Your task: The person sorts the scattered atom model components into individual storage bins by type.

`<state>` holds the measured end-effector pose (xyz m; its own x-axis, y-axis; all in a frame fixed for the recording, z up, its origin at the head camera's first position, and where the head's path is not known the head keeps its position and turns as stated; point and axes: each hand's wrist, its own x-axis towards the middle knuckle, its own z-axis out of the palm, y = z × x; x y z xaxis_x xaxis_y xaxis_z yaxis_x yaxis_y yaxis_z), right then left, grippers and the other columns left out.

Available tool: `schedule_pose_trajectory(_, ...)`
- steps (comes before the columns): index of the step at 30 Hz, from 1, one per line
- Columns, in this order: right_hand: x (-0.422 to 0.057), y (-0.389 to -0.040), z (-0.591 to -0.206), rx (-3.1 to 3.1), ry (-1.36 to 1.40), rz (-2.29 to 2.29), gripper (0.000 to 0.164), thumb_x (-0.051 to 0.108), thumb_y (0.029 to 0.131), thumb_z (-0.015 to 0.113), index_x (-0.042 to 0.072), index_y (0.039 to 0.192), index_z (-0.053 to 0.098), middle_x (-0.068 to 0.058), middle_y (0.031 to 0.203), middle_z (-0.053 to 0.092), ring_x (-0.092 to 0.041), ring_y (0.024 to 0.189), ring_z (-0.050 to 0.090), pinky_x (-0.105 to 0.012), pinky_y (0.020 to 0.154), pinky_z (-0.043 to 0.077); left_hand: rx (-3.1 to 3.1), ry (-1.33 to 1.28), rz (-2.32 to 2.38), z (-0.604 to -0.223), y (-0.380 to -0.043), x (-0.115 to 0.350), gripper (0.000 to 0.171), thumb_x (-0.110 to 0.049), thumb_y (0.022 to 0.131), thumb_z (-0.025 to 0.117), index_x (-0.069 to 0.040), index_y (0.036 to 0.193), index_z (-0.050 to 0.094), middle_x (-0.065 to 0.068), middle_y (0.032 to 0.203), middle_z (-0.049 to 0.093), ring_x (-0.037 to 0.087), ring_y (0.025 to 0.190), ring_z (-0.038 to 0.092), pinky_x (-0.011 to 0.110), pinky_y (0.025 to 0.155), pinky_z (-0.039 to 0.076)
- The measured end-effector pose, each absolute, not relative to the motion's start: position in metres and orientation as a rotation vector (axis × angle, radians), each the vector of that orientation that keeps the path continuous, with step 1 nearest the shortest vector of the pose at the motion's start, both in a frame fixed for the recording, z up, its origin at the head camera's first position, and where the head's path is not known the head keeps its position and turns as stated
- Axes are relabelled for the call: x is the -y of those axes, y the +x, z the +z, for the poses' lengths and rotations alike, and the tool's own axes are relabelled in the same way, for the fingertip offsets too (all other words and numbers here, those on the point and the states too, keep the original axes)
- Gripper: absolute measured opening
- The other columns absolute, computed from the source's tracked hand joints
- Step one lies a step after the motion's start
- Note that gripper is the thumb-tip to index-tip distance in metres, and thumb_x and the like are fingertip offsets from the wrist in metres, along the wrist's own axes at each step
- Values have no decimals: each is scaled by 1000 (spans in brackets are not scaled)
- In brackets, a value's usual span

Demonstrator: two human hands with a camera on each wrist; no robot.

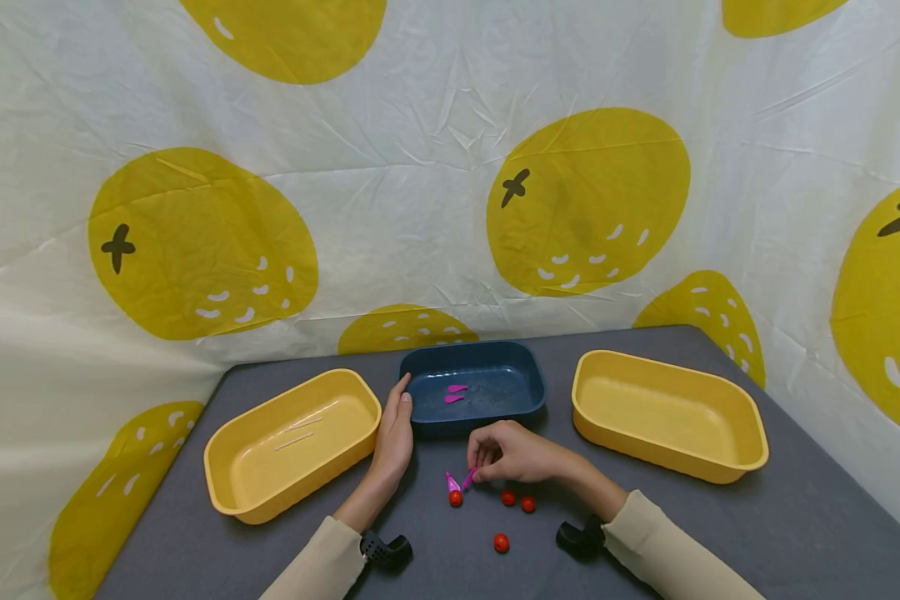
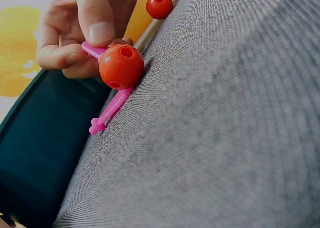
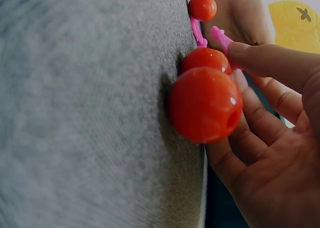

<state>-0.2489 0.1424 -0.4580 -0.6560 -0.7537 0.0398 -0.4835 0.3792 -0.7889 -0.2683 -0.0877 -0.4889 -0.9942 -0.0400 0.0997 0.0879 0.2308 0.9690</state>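
My right hand [image 1: 521, 452] pinches a small pink plastic piece with a knobbed tip [image 3: 220, 36] between thumb and fingers, just above the table. Next to it on the cloth lies another pink piece [image 1: 452, 482], close to a red bead [image 1: 456, 498] with holes through it. Two more red beads [image 1: 508, 497] sit just below the right hand, and a further red bead [image 1: 502, 543] is nearer the front. My left hand [image 1: 395, 437], fingers extended, rests against the left side of the dark blue basin [image 1: 450, 427]. Inside that basin lie two flat pink pieces [image 1: 454, 398].
A yellow basin [image 1: 223, 500] on the left holds two thin pale sticks [image 1: 294, 442]. Another yellow basin [image 1: 667, 467] stands on the right. Dark grey cloth [image 1: 435, 567] covers the table, and a curtain with yellow fruit prints [image 1: 420, 208] hangs behind it.
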Motion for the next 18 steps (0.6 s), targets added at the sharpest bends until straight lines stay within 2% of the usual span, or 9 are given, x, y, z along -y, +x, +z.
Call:
schedule_pose_trajectory(7, -142, -247, -454, -2303, -1043, -1216, 6, 12, 85, 72, 14, 88, 67, 5, 80, 67, -6, 69, 61, -27, 66, 56, 2376, -44, -1881, -487, -268, 87, 46, -43, 105, 28, -33, 149, 32, -10, 156, 29, 21, 146, 25, 53, 119, 17)
schedule_pose_trajectory(13, -143, -247, -451, -2314, -1016, -1223, 7, 13, 86, 72, 17, 90, 67, 5, 81, 68, -8, 70, 62, -27, 68, 56, 2399, -27, -1867, -488, -268, 88, 55, -60, 99, 26, -37, 148, 32, -14, 156, 28, 18, 146, 26, 51, 119, 18)
schedule_pose_trajectory(18, -144, -247, -447, -2322, -989, -1222, 7, 16, 86, 72, 19, 91, 67, 6, 82, 68, -10, 72, 63, -28, 70, 56, 2392, -33, -1881, -487, -267, 87, 57, -63, 98, 26, -37, 149, 31, -13, 156, 28, 19, 146, 25, 52, 119, 18)
